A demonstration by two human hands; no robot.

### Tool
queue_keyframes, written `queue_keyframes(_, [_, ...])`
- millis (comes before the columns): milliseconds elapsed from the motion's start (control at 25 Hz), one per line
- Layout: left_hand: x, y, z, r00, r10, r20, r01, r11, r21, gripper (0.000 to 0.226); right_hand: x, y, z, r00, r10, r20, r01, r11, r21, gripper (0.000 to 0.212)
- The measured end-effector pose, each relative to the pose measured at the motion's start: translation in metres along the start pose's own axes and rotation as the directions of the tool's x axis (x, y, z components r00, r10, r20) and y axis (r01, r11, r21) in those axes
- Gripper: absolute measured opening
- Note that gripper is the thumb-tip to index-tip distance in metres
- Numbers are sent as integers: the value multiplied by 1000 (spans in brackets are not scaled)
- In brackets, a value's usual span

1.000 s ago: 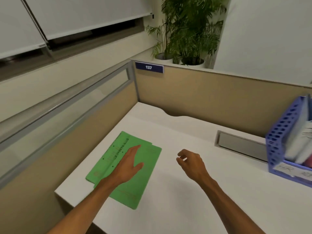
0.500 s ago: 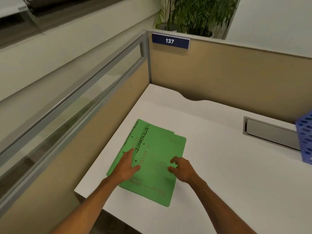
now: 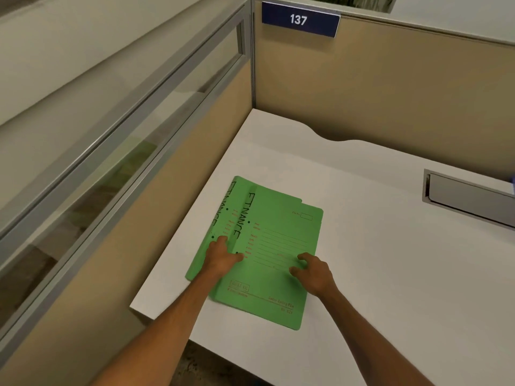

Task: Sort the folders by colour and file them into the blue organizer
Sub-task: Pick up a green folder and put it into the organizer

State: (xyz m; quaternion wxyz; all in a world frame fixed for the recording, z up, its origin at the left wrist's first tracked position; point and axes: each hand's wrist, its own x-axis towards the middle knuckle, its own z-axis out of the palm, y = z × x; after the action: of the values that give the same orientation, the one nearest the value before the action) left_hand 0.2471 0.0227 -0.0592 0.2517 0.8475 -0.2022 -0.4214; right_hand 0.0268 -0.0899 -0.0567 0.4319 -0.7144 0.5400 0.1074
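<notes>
Two green folders lie stacked on the white desk (image 3: 390, 260) near its left front corner. The top folder (image 3: 276, 240) is marked FINANCE and sits shifted right over the lower folder (image 3: 223, 207), which shows along the left edge. My left hand (image 3: 223, 257) rests flat on the folders' left side, fingers spread across both. My right hand (image 3: 313, 270) presses with curled fingers on the top folder's right part. Neither hand has a folder lifted. Only a sliver of the blue organizer (image 3: 512, 181) shows at the right edge.
Tan cubicle partitions with a glass strip (image 3: 139, 112) wall the desk at left and back. A blue sign reading 137 (image 3: 299, 20) hangs at the top of the back wall. A grey cable tray (image 3: 468, 199) is set into the desk at the right.
My right hand has come left from the bare desk onto the top folder. The view has tilted down and left, so the blue organizer has almost left the frame.
</notes>
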Motion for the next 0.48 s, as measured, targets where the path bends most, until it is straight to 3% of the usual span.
queue_keyframes(120, [1,8,-6,999,24,-34,-24,999,-20,49,-1,-1,-5,998,38,48,-40,999,28,57])
queue_keyframes(280, [-11,25,-15,995,61,-83,-63,998,-25,32,-6,-6,-17,989,122,86,-142,948,285,51])
queue_keyframes(480, [-39,59,-15,994,108,-3,-108,986,-128,31,-20,-30,-41,999,40,34,-50,930,363,46])
